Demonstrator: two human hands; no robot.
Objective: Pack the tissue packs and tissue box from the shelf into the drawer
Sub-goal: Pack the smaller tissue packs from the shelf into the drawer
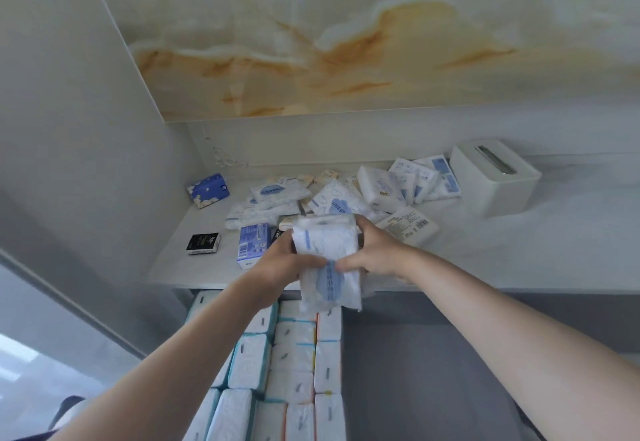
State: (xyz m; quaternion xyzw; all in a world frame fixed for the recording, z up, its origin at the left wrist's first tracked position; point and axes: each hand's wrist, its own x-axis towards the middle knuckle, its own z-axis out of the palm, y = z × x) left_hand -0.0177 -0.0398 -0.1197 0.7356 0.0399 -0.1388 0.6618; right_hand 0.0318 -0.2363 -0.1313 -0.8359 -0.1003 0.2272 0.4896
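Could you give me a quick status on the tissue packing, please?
Left hand and right hand grip one white-and-blue plastic-wrapped tissue pack above the drawer's rows of white packs. White plastic tissue box and loose packs on pale shelf. Nothing in the way.

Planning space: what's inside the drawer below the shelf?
Rows of white tissue packs standing on edge; the held tissue pack and left forearm cover some; the bottom is hidden.

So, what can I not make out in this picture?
- Head view: how many tissue packs the left hand and right hand hold; fingers cover the bundle.
- Head view: the stored packs' near rows; the bottom edge cuts them, the left forearm covers some.
- Head view: print on the black pack; too small.
- Head view: the tissue box's contents; its walls hide them.
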